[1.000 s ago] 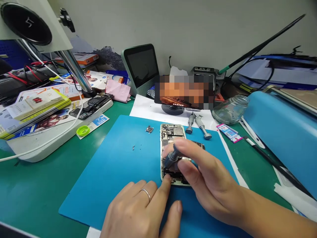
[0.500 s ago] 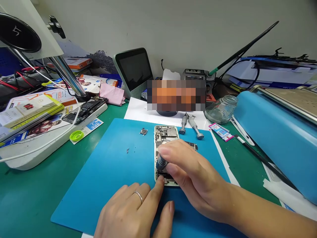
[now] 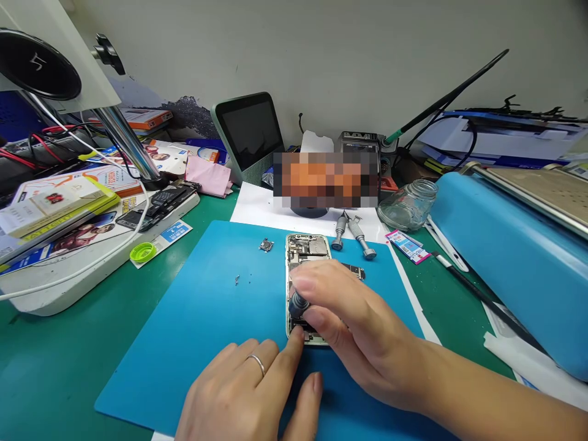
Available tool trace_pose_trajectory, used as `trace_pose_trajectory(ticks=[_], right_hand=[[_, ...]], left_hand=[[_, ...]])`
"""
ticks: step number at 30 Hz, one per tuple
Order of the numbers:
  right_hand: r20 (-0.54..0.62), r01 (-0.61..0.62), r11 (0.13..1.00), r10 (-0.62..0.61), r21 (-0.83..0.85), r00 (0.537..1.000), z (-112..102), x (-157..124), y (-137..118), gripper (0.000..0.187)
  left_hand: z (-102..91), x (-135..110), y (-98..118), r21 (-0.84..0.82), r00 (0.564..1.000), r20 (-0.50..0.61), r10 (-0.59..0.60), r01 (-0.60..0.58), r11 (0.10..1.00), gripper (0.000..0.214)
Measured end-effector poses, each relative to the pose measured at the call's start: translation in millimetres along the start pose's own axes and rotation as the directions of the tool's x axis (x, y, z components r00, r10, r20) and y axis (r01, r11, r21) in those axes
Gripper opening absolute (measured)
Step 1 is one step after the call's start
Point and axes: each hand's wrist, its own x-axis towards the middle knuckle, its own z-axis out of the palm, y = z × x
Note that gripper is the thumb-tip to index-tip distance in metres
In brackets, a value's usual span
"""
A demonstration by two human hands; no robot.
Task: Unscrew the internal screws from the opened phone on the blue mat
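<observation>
An opened smartphone lies lengthwise on the blue mat, its inner parts exposed. Between the thumb and fingers of my right hand is a small dark screwdriver, held tilted over the phone's lower half; its tip is hidden. My left hand rests in front, holding nothing. Its index fingertip touches the phone's lower left end, and the thumb is spread apart. Left of the phone lie a small camera-like module and tiny metal bits. A dark board shows partly behind my right hand.
Two grey screwdrivers lie at the mat's back edge. A glass jar and a blue machine stand right. A screen device is behind. On the left, a white stand base carries boxes and phone parts.
The view has shifted very slightly. Both hands keep nearly the same place, with the screwdriver still over the phone.
</observation>
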Motion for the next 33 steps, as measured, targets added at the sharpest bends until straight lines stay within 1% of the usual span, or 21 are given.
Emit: trace_pose_trajectory(ticks=[3, 7, 10, 16, 18, 22, 24, 27, 30, 33], right_hand=[[-0.006, -0.031, 0.999, 0.031, -0.005, 0.999, -1.2, -0.1, -0.8, 0.053], [0.01, 0.001, 1.0, -0.001, 0.023, 1.0, -3.7, 3.4, -2.1, 0.05], [0.015, 0.006, 1.0, -0.006, 0.026, 1.0, -3.4, 5.7, -2.2, 0.049], [-0.019, -0.027, 0.999, 0.026, -0.034, 0.999, -1.9, 3.7, -1.0, 0.052], [-0.015, -0.03, 0.999, 0.03, -0.03, 0.999, -2.4, 3.0, -1.1, 0.053], [0.006, -0.001, 1.0, 0.001, 0.0, 1.0, -2.9, 3.2, -1.7, 0.055], [0.01, 0.0, 1.0, 0.0, -0.014, 1.0, -2.5, 3.6, -1.4, 0.054], [0.005, -0.024, 0.999, 0.025, -0.046, 1.0, -1.9, 3.6, -1.0, 0.054], [0.008, -0.026, 1.0, 0.026, -0.017, 1.0, -2.1, 3.5, -1.4, 0.053], [0.024, -0.005, 1.0, 0.005, 0.01, 1.0, -2.1, 3.9, -1.5, 0.054]], left_hand=[[0.4, -0.7, -0.4, -0.003, 1.0, 0.001, 0.002, -0.002, 1.0, 0.026], [-0.7, 2.5, -7.6, 0.019, 0.996, -0.005, 0.089, -0.089, 0.996, 0.027], [-1.1, 3.8, -9.7, 0.015, 0.993, -0.006, 0.121, -0.12, 0.993, 0.027], [0.5, 0.5, -1.5, 0.001, 1.0, -0.001, 0.018, -0.018, 1.0, 0.022], [0.3, 0.3, -1.1, 0.009, 1.0, 0.002, 0.018, -0.018, 1.0, 0.023], [-1.3, 2.0, -4.9, 0.012, 0.997, -0.007, 0.077, -0.077, 0.997, 0.026], [-1.6, 2.6, -6.1, 0.009, 0.996, -0.011, 0.093, -0.093, 0.996, 0.024], [-0.6, 1.9, -4.9, 0.009, 0.998, -0.011, 0.062, -0.062, 0.998, 0.02], [1.4, 0.6, -1.9, 0.011, 1.0, -0.018, 0.015, -0.015, 1.0, 0.021], [2.9, 0.1, -0.2, 0.002, 1.0, -0.02, 0.007, -0.007, 1.0, 0.025]])
